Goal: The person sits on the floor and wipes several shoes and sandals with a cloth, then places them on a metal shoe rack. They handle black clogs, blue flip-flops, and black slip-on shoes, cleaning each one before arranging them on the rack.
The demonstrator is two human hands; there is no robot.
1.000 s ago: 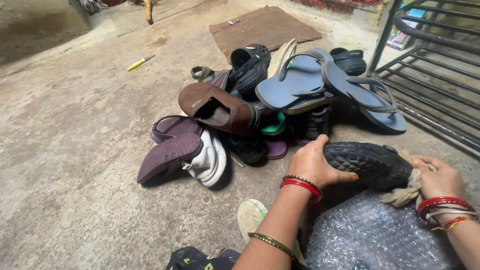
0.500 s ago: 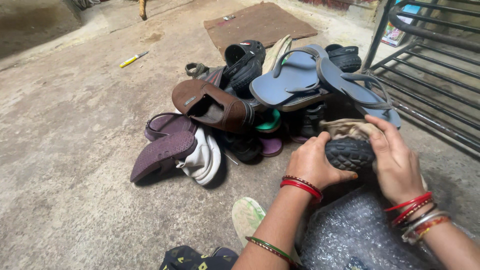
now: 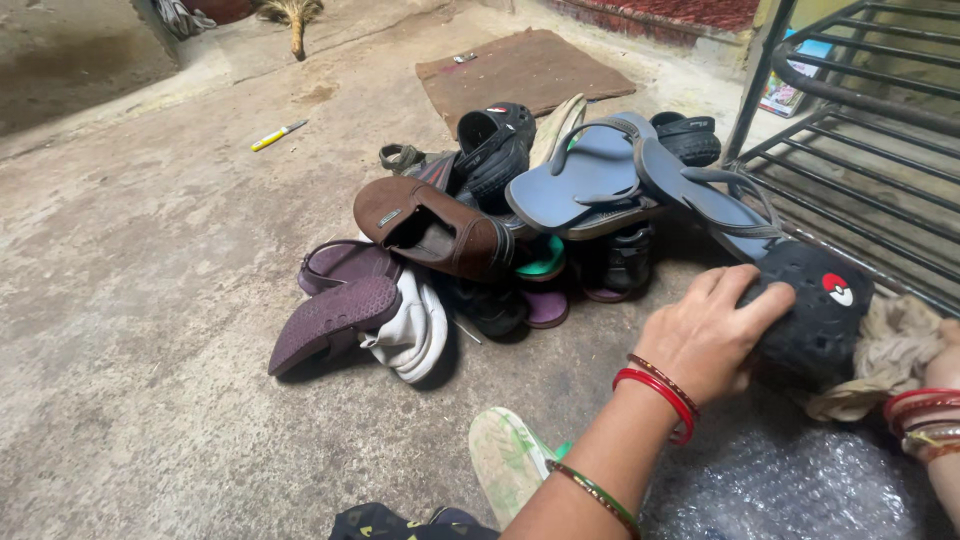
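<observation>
Black clog (image 3: 815, 320) with a round red-and-white badge is being held at the right of the view, just above a sheet of bubble wrap (image 3: 790, 490), near the shoe pile (image 3: 500, 220) on the concrete floor (image 3: 150, 300). It's being gripped over its near edge by the left hand (image 3: 705, 335), fingers curled onto the upper. A beige rag (image 3: 890, 350) is being pressed against the far side; the right hand (image 3: 950, 345) is mostly cut off by the frame, so its grip can't be told. Looks like light, rubbery, bendy foam that's pretty forgiving, probably not slippery. Best grabbed around the toe or the rim of the opening, I'd guess.
</observation>
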